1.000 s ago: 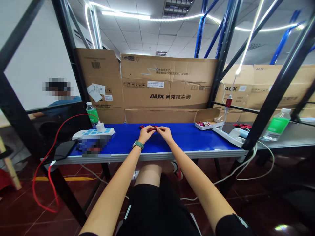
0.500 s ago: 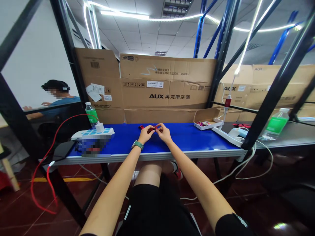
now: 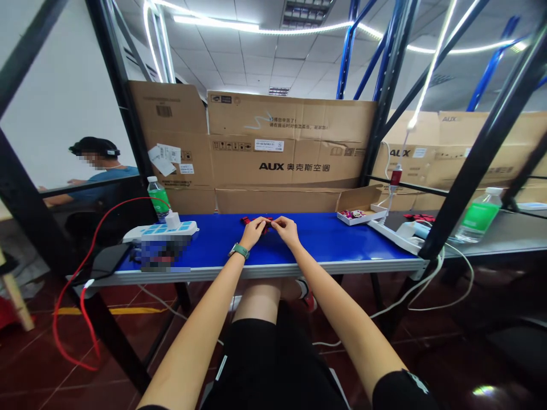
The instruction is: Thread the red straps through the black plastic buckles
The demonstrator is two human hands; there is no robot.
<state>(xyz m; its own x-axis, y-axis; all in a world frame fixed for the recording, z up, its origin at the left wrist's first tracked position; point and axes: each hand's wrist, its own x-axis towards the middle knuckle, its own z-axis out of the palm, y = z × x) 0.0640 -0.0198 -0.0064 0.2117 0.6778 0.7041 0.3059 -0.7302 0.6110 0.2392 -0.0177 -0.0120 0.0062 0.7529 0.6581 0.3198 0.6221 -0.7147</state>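
My left hand [image 3: 254, 232] and my right hand [image 3: 285, 230] meet at the middle of the blue tabletop [image 3: 325, 239]. Their fingertips pinch a small red part [image 3: 266, 224] between them, and the fingers hide most of it. Another bit of red [image 3: 245, 220] lies just left of my left hand, touching or close to the fingers. A green band sits on my left wrist [image 3: 240, 250].
A white power strip [image 3: 160, 230] and a green-labelled water bottle [image 3: 159, 199] stand at the table's left. An open cardboard box [image 3: 356, 208] holding small items sits at the right. Black rack uprights frame the table. A seated person [image 3: 100, 165] is behind at left.
My hands have drawn slightly closer and lower around the red part. The whole view has shifted a little.
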